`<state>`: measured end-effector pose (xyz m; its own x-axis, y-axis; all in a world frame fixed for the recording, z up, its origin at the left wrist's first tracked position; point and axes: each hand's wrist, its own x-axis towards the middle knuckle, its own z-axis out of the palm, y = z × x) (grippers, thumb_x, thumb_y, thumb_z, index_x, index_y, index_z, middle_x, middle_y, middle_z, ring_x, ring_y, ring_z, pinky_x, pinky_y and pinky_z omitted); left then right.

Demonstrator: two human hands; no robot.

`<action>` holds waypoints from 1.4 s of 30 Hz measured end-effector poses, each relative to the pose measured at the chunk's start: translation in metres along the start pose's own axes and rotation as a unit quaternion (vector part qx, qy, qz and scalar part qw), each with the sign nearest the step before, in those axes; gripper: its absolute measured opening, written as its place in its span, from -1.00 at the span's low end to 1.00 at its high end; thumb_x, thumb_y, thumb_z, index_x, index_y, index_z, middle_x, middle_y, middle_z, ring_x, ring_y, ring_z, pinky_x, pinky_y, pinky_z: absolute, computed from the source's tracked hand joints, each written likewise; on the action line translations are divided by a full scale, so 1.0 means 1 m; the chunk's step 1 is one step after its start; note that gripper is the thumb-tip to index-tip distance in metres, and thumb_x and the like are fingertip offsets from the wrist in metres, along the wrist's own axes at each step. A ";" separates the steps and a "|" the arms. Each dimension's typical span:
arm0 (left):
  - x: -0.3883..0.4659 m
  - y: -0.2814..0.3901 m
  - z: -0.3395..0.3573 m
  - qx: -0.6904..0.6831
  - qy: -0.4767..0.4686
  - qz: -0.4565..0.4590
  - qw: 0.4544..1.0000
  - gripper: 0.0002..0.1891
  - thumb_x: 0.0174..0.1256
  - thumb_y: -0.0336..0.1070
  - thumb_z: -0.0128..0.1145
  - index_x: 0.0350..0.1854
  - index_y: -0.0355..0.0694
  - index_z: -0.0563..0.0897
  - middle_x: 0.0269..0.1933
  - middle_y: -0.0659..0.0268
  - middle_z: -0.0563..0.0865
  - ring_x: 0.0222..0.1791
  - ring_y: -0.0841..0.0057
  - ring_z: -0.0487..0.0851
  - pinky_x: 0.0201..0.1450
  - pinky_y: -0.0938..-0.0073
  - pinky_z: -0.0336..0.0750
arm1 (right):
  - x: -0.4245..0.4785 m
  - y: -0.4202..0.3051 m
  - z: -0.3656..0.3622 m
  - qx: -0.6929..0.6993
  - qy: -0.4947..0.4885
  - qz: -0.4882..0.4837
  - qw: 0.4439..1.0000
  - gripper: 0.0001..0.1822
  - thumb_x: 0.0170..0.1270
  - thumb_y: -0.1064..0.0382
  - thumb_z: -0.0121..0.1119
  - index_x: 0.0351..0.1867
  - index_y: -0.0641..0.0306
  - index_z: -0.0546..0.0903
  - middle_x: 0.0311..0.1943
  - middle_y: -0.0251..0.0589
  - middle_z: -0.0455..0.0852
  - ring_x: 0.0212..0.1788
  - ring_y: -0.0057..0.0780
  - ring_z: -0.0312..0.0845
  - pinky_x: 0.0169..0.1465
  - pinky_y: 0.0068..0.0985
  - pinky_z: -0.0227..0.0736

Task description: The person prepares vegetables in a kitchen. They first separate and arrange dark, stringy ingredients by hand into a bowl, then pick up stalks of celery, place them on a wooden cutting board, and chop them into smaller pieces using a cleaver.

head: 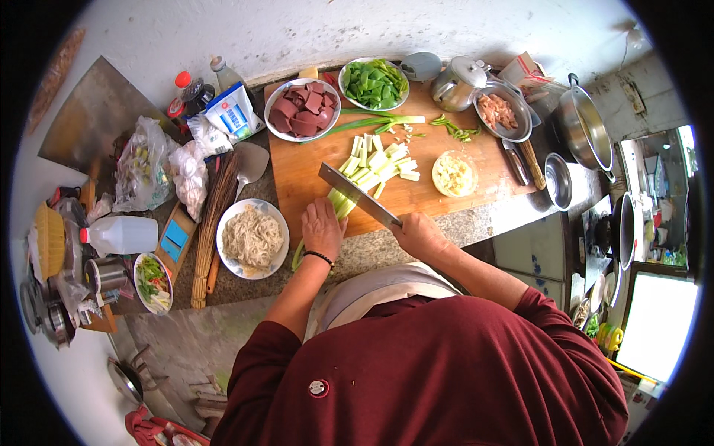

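My right hand (419, 236) grips the handle of a cleaver (362, 195), its wide blade lying across pale green stalks on a wooden cutting board (301, 184). Under my left hand (323, 228), fingers curled, a bunch of celery-like stalks (343, 204) is held at the board's near edge, left of the blade. Cut stalk pieces (385, 161) are heaped just beyond the cleaver. To their right stands a glass bowl of minced garlic or ginger (455, 173). Long green onions (385, 120) and sliced green peppers (457, 129) lie further back.
A bowl of dark red blocks (303, 110), a plate of green pieces (375, 83), a steel kettle (458, 83) and a bowl of raw meat (502, 110) stand at the back. Noodle-like strands fill a bowl (253, 238) on the left. A knife (514, 161) lies right.
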<state>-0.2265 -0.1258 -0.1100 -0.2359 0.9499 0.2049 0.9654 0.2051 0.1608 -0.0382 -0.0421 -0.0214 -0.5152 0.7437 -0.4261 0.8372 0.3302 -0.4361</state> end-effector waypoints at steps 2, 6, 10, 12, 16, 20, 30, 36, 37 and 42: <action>0.001 0.001 -0.003 -0.001 -0.008 0.001 1.000 -0.38 -0.01 -0.07 0.29 0.03 -0.41 0.42 -0.12 0.14 0.46 -0.12 0.27 0.42 -0.09 0.31 0.35 | 0.000 -0.003 0.000 -0.008 -0.002 0.005 1.000 -0.67 0.20 0.09 0.08 -0.53 0.31 0.65 -0.54 0.16 0.62 -0.39 0.08 0.60 -0.25 -0.16 0.49; 0.003 0.002 -0.004 0.013 -0.027 -0.008 1.000 -0.37 -0.01 -0.06 0.29 0.04 -0.39 0.42 -0.10 0.15 0.47 -0.10 0.27 0.42 -0.08 0.32 0.35 | 0.002 -0.013 -0.008 -0.017 -0.029 0.015 0.999 -0.70 0.20 0.13 0.08 -0.51 0.31 0.66 -0.50 0.14 0.65 -0.37 0.06 0.61 -0.23 -0.18 0.51; 0.003 0.002 -0.004 0.024 -0.027 -0.002 0.999 -0.38 0.00 -0.05 0.28 0.04 -0.38 0.42 -0.07 0.14 0.47 -0.08 0.27 0.42 -0.07 0.31 0.35 | 0.005 -0.022 -0.017 -0.029 -0.058 0.023 0.998 -0.72 0.20 0.16 0.06 -0.48 0.32 0.67 -0.48 0.14 0.66 -0.36 0.04 0.63 -0.22 -0.19 0.52; 0.003 0.002 -0.005 0.024 -0.032 -0.001 0.999 -0.39 0.01 -0.05 0.27 0.04 -0.38 0.42 -0.06 0.13 0.47 -0.08 0.26 0.42 -0.07 0.31 0.35 | 0.009 -0.024 -0.017 -0.039 -0.069 0.028 0.996 -0.73 0.20 0.17 0.06 -0.45 0.32 0.67 -0.48 0.14 0.66 -0.36 0.02 0.64 -0.22 -0.20 0.52; 0.002 0.000 -0.001 0.025 -0.044 0.000 0.999 -0.39 0.03 -0.05 0.26 0.04 -0.38 0.42 -0.05 0.11 0.46 -0.06 0.24 0.41 -0.07 0.30 0.35 | 0.024 -0.024 -0.015 -0.089 -0.082 0.003 0.993 -0.75 0.18 0.18 0.07 -0.37 0.33 0.67 -0.44 0.13 0.68 -0.31 -0.04 0.66 -0.20 -0.22 0.54; 0.002 0.001 0.000 0.030 -0.042 0.001 0.999 -0.41 0.05 -0.05 0.25 0.03 -0.38 0.43 -0.06 0.12 0.45 -0.07 0.24 0.39 -0.08 0.30 0.35 | 0.036 -0.028 -0.003 -0.087 -0.081 0.005 0.993 -0.75 0.17 0.18 0.08 -0.36 0.32 0.67 -0.40 0.14 0.68 -0.26 -0.05 0.66 -0.18 -0.24 0.54; 0.023 0.006 0.007 -0.035 -0.036 -0.007 0.999 -0.35 -0.04 -0.06 0.30 0.06 -0.38 0.42 -0.11 0.18 0.44 -0.07 0.30 0.39 -0.02 0.32 0.34 | 0.025 -0.004 0.008 0.041 0.035 0.040 0.998 -0.64 0.22 0.07 0.09 -0.49 0.38 0.64 -0.53 0.21 0.61 -0.37 0.14 0.58 -0.24 -0.13 0.47; 0.014 -0.003 -0.011 -0.085 -0.060 -0.040 0.994 -0.03 -0.11 0.12 0.36 0.22 -0.51 0.21 0.04 0.01 0.42 0.04 0.14 0.37 0.10 0.21 0.29 | -0.009 -0.009 -0.013 0.060 0.083 0.000 0.995 -0.69 0.23 0.11 0.08 -0.51 0.32 0.61 -0.57 0.15 0.60 -0.43 0.11 0.55 -0.29 -0.11 0.44; 0.008 -0.007 -0.017 -0.098 -0.074 -0.045 0.991 0.00 -0.11 0.12 0.37 0.23 -0.53 0.19 0.07 -0.04 0.41 0.07 0.10 0.37 0.12 0.17 0.28 | -0.011 -0.008 -0.014 0.054 0.075 -0.006 0.996 -0.69 0.23 0.11 0.08 -0.51 0.32 0.62 -0.57 0.15 0.60 -0.43 0.10 0.55 -0.30 -0.11 0.44; -0.009 -0.018 -0.022 -0.098 -0.044 -0.035 0.994 -0.10 -0.15 0.07 0.40 0.14 -0.51 0.32 -0.01 -0.01 0.44 0.00 0.12 0.37 0.07 0.19 0.30 | -0.006 -0.005 -0.009 0.019 0.039 -0.018 0.999 -0.69 0.23 0.11 0.08 -0.50 0.31 0.63 -0.58 0.14 0.60 -0.44 0.09 0.57 -0.30 -0.12 0.45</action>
<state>-0.2440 -0.1429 -0.0930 -0.2823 0.9537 0.1039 0.9053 0.2290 0.3576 -0.0377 -0.0430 -0.0094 -0.5277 0.7753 -0.3469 0.8097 0.3358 -0.4812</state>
